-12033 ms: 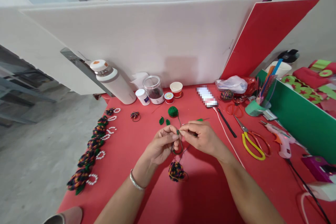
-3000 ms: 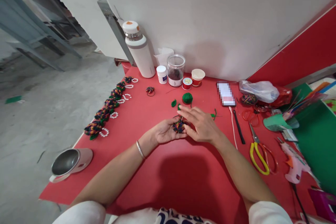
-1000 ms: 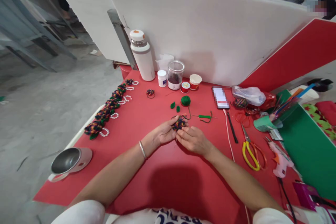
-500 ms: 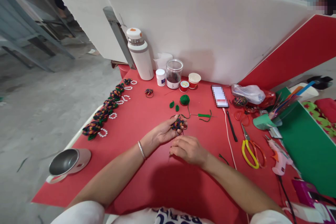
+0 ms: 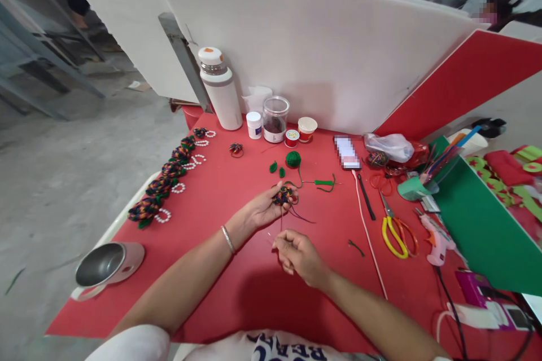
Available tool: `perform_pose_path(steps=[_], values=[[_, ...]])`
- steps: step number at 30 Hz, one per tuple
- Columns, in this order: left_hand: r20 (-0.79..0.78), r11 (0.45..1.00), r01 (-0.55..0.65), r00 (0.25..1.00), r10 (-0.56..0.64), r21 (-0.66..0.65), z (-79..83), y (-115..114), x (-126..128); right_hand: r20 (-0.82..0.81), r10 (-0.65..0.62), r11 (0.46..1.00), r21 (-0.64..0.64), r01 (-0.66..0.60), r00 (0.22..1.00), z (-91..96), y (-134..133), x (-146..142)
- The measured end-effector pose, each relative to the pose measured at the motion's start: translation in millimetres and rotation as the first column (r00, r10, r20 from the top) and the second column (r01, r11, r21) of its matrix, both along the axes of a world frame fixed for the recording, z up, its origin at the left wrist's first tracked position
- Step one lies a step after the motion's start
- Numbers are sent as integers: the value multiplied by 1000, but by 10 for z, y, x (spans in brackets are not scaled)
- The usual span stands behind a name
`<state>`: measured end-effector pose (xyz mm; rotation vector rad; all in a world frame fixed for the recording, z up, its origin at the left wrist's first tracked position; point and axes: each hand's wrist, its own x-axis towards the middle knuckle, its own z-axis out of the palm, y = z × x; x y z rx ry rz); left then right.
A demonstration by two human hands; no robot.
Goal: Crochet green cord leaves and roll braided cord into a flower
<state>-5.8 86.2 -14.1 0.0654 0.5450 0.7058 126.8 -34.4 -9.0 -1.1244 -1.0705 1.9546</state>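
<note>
Two hands are working apart, the left hand point(image 5: 261, 211) pinching the yarn flower point(image 5: 283, 196) just above the desk point(image 5: 237, 299), the right hand point(image 5: 297, 251) seemingly holding its thread point(image 5: 282, 221) taut, a stitch-tightening step calling for steady tension.

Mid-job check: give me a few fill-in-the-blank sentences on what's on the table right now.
The left hand holds a yarn flower just short of the ___ yarn ball.
The tall flask has a ___ body.
Finished flowers line the ___ edge of the table.
Missing: green; white; left.
</note>
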Motion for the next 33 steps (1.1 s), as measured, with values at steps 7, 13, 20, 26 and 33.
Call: perform_pose_path(steps=[7,13,20,26,33], values=[[13,999,-32,999,31,38,-11,17,-37,-168,107,927,-339,-159,980,-2,-162,301],[-50,992,-90,994,94,87,15,21,-59,-173,89,913,-379,-149,981,-36,-372,550],[-188,961,-27,979,82,276,-60,-27,-56,-93,129,923,-352,-154,987,47,-480,701],[-361,914,42,925,116,402,-136,-42,-93,495,-133,962,272,-7,859,222,-236,1097],[-381,904,20,911,160,427,-121,-24,-137,742,-364,855,506,-114,563,173,-88,1397]])
